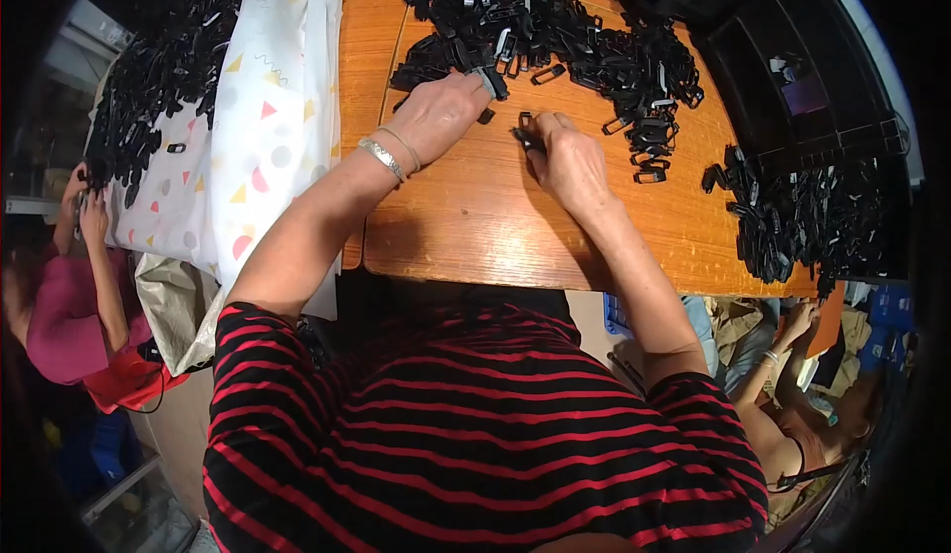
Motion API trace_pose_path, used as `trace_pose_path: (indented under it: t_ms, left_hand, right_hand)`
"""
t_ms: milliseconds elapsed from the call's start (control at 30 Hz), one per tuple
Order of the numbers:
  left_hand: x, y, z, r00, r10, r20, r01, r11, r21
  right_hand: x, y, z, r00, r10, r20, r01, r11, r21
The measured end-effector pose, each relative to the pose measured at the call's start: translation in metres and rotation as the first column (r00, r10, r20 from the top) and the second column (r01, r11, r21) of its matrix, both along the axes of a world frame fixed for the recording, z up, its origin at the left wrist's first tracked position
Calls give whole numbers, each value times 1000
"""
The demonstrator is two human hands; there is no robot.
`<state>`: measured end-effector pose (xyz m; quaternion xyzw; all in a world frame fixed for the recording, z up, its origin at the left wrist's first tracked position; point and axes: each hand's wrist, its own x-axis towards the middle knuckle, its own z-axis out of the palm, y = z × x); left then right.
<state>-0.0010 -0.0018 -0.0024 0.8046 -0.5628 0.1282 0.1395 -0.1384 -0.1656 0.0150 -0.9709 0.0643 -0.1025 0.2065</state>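
My left hand (444,109) reaches to the near edge of a big heap of small black plastic buckle-like pieces (495,28). Its closed fingers are on a grey and black plastic piece (493,81). A little to the right and nearer me, my right hand (575,162) is closed in a pinch on a small black plastic piece (527,137) with a rectangular loop at one end. Just below the left fingers, another small dark piece (486,115) lies on the wooden table (466,226). The exact shape of the held pieces is partly hidden by my fingers.
More black pieces trail down the table's right side (652,137) and pile at its right corner (783,216). A black crate (822,67) stands behind them. On the left lies a patterned white cloth (282,107) beside another heap (168,67). People work on both sides.
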Motion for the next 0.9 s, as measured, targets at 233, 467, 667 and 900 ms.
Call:
trace_pose_path:
  t_ms: [233, 467, 667, 900]
  left_hand:
    - [-26, 2, 2, 907, 51, -419, -121, 983, -142]
    - [-55, -2, -3, 165, -216, -962, -309, 915, -259]
    - [-70, -11, -12, 104, -380, -919, -350, 851, -392]
    - [-73, -6, -4, -18, -407, -913, -445, 821, -357]
  right_hand:
    - [-6, -14, 10, 996, -80, -42, 88, 962, 259]
    - [-4, -20, 4, 994, -64, -91, 106, 779, 618]
    - [-6, -7, -1, 994, -40, -102, 107, 566, 817]
    - [-13, -8, -5, 991, -59, -124, 136, 560, 817]
